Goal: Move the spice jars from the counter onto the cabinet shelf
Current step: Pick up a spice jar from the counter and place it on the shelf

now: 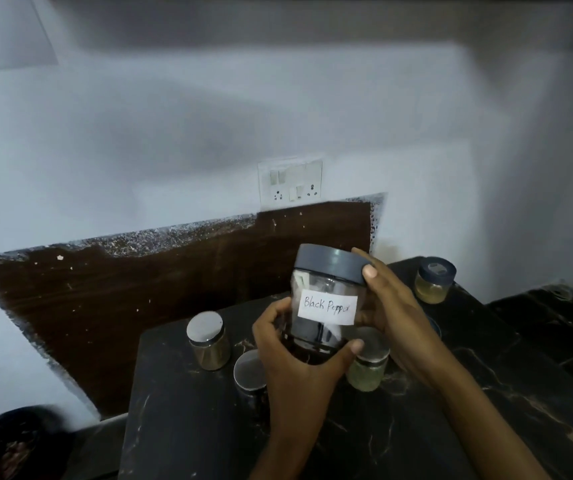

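Observation:
A clear jar with a grey lid and a white label reading "Black Pepper" (326, 299) is held above the black counter (313, 438). My left hand (295, 362) cups its base from below. My right hand (392, 313) grips its right side, thumb on the lid's rim. On the counter stand a steel-lidded jar of brown spice (209, 341), a steel-lidded jar (248, 372) partly behind my left hand, a jar of pale green spice (370, 368) under the held jar, and a dark-lidded jar of yellowish spice (434, 280) at the back right. No cabinet shelf is in view.
A white wall with a switch and socket plate (290, 183) rises behind the counter, over a dark brown backsplash (160, 278). A lower dark marble surface (555, 327) lies to the right. A dark round object (11, 445) sits at bottom left.

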The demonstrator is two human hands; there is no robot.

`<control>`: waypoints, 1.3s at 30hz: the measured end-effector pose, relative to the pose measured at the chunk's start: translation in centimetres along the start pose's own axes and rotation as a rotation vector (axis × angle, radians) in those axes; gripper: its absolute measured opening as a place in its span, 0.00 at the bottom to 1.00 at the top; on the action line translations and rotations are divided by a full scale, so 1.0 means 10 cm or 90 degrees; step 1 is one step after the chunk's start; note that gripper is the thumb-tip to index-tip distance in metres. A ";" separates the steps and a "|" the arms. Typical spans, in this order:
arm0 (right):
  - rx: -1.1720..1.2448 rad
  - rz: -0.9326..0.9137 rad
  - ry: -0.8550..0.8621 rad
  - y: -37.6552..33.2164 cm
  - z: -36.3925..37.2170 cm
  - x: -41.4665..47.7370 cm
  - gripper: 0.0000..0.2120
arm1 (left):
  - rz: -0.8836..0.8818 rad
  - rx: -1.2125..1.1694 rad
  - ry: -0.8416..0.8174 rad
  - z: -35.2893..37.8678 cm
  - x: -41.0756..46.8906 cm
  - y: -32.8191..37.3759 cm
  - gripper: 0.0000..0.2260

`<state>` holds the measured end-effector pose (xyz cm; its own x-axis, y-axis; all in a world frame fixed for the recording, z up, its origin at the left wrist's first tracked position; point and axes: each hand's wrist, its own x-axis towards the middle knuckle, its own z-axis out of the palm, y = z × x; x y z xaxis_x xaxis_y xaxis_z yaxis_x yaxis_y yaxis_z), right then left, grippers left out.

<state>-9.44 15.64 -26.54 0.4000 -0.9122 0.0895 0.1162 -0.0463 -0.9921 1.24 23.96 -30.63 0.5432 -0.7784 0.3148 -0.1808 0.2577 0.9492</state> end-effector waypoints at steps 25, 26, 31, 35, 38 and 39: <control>-0.099 -0.432 -0.072 -2.78 0.98 1.26 0.31 | 0.481 0.080 0.228 -0.21 2.32 2.17 0.38; -0.107 -0.443 -0.067 -2.86 1.05 1.31 0.32 | 0.493 0.095 0.238 -0.24 2.41 2.25 0.38; -0.057 -0.467 -0.069 -3.22 1.25 1.66 0.29 | 0.526 0.161 0.189 -0.47 2.77 2.52 0.39; -0.094 -0.485 -0.048 -3.38 1.29 1.97 0.30 | 0.537 0.357 0.194 -0.73 3.02 2.48 0.37; -0.122 -0.472 -0.035 -3.41 1.31 2.21 0.31 | 0.485 0.581 0.221 -0.99 3.25 2.35 0.39; -0.134 -0.468 -0.030 -3.41 1.31 2.29 0.32 | 0.461 0.643 0.214 -1.06 3.32 2.28 0.40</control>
<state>7.64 1.68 10.47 0.3249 -0.5985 0.7323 0.1936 -0.7158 -0.6709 23.83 10.08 1.51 0.2137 -0.4243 0.8800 -0.9769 -0.1014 0.1883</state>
